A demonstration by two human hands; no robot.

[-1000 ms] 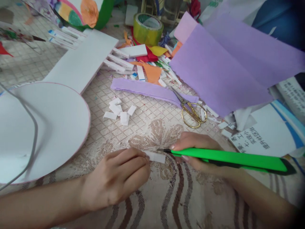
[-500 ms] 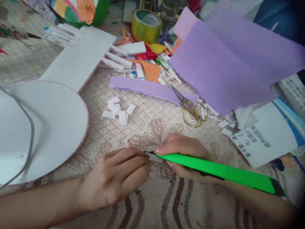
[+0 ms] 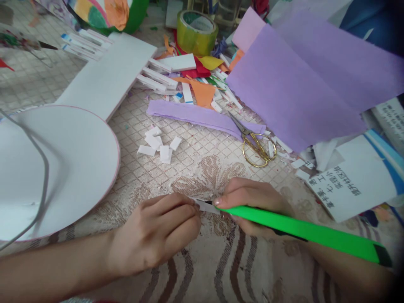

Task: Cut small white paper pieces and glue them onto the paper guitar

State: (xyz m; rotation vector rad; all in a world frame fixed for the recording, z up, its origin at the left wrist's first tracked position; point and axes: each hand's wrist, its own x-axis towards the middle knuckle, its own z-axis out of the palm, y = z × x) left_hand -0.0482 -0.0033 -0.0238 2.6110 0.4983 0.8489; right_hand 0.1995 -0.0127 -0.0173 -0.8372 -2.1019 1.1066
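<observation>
My right hand [image 3: 257, 202] is closed around a bright green utility knife [image 3: 303, 229], its dark tip pointing left. Between my hands a thin white strip [image 3: 208, 207] shows, lying under the knife's tip. My left hand [image 3: 167, 229] is closed, its thumb and fingertips pinching the strip's left end, which they partly hide. Beyond my hands sits a small pile of cut white pieces [image 3: 154, 141]. Gold-handled scissors [image 3: 257, 145] lie partly open above my right hand, their blades over a folded purple paper strip [image 3: 195, 118].
A white round board [image 3: 63, 168] with a grey cord across it takes up the left. Behind it rests a long white panel [image 3: 110, 75]. A roll of yellow tape [image 3: 195, 35] stands among paper scraps. Purple sheets [image 3: 290, 84] and a printed booklet [image 3: 353, 181] cover the right.
My right hand and the knife have shifted slightly right, away from my left fingers, so more of the white strip shows. The left hand keeps its pinch. The whole view has shifted slightly.
</observation>
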